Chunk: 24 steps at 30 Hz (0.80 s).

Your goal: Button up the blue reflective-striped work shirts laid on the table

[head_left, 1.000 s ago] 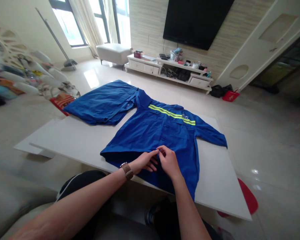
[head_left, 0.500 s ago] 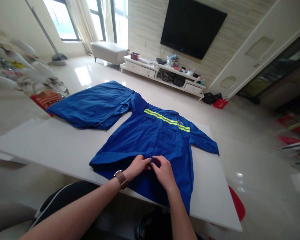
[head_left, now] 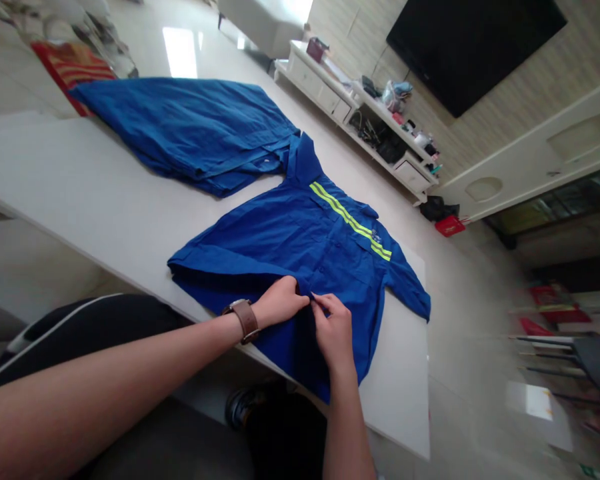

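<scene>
A blue work shirt [head_left: 280,227] with a yellow-and-grey reflective stripe [head_left: 347,220] across its chest lies front up on a white table [head_left: 105,220]. My left hand [head_left: 279,301], with a brown watch on the wrist, pinches the shirt's front near the bottom hem. Close beside it, my right hand [head_left: 333,323] pinches the same front edge between thumb and fingers. The hem is lifted to the left of my hands, showing the darker inside. What lies right between the fingertips is too small to make out.
Folded blue cloth [head_left: 195,127] rests on the table's far left, by a red bag [head_left: 75,67]. Beyond the table stand a low white cabinet [head_left: 320,87] with small items and a wall-mounted television [head_left: 470,47]. A dark chair [head_left: 597,367] is at the right.
The view has tilted and shifted. Both hands stay at the shirt's front edge, with the fingertips drawn closer together.
</scene>
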Motion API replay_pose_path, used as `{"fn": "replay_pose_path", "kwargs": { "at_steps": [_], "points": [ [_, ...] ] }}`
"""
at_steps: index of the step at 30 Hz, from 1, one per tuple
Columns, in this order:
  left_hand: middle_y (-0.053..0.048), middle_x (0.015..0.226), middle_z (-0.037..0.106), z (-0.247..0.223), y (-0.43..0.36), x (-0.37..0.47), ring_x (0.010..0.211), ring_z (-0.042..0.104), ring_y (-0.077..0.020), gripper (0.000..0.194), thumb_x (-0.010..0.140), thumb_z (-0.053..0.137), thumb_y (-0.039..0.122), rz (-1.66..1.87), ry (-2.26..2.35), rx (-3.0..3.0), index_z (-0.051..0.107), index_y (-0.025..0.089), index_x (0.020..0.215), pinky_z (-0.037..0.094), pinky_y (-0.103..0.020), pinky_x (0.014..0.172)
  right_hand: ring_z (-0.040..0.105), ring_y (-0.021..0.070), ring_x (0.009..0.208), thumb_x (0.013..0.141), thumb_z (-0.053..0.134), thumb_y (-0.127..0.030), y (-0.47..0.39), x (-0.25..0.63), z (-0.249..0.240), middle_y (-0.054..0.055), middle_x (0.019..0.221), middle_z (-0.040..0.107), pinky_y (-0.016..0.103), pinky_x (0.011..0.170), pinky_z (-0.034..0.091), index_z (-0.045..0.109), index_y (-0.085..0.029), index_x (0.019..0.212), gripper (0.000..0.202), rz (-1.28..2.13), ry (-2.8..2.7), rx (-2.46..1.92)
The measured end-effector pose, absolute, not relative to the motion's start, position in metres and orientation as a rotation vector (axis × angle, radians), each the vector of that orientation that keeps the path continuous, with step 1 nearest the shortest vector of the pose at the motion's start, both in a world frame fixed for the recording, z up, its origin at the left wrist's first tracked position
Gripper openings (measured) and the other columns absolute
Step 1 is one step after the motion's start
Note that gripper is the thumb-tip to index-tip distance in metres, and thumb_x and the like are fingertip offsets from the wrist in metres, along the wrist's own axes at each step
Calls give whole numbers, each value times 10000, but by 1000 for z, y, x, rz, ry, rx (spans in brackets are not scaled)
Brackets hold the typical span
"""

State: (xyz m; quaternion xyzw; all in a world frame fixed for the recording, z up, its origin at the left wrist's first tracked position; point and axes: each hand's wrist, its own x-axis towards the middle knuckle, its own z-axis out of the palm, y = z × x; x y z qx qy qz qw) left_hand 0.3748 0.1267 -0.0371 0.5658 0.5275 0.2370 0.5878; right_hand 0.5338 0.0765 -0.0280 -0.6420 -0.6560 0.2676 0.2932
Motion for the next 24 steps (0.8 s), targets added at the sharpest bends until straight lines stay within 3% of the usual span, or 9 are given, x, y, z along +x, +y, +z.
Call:
{"fn": "replay_pose_path", "kwargs": {
  "at_steps": [5,9,15,24],
  "points": [
    [-54,733,706,-35,126,373,648,600,-165,104,779,678,226,569,1250,1464,669,148,710,355,-268,570,642,185,916,982,535,-302,78,530,-32,67,964,697,285,789,482,717,-169,957,226,580,-1726,-1747],
    [-67,752,706,-37,127,373,630,574,-162,90,820,647,179,550,1285,1622,700,142,757,336,-276,576,645,186,937,985,523,-339,78,527,-34,74,1021,700,289,819,496,696,-172,1061,252,636,-1676,-1753],
    [-76,731,700,-36,127,367,629,567,-166,152,825,699,237,504,1230,1752,697,146,703,302,-283,563,640,179,850,985,516,-359,77,527,-32,62,928,711,280,781,478,715,-172,956,274,632,-1670,-1767],
    [-41,606,638,-33,128,363,560,509,-144,186,779,629,176,483,1168,1783,619,175,593,282,-288,560,619,170,774,960,547,-399,75,521,-36,42,845,704,273,730,457,713,-168,907,289,713,-1518,-1846]
  ]
}}
